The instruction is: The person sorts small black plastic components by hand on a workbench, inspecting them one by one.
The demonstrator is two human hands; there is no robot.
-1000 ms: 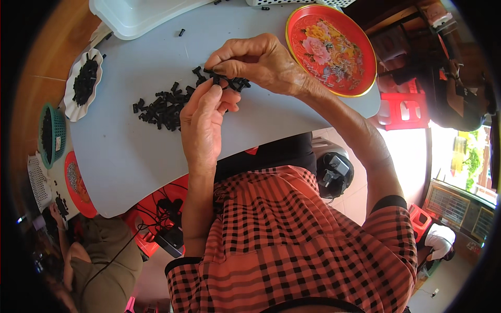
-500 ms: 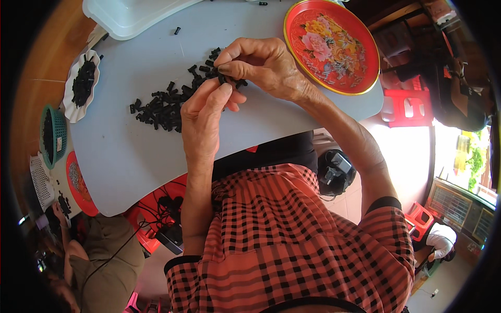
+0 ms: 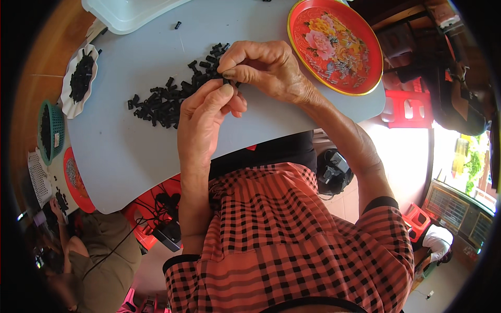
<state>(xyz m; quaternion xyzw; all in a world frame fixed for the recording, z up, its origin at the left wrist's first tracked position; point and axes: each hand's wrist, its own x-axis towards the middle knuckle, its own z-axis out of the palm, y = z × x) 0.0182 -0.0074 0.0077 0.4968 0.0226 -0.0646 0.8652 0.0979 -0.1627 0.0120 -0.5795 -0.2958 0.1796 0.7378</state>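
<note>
Fingertip to fingertip, my left hand and my right hand meet above the grey table. Both are closed in a pinch around a small black plastic piece, which the fingers mostly cover. Its exact kind I cannot make out. Just beyond and to the left of my hands spreads a heap of short black tube-like plastic parts. To the right lies a round red tray with a flower print and a gold rim, holding many small silvery metal pieces.
At the far left sit a white wavy-edged dish of black parts and a green basket. A white tub stands at the back. One loose black part lies near it. A co-worker sits at lower left; red stools stand right.
My hands stay pinched together over the heap, with only slight finger movement. The whole view has shifted a little.
</note>
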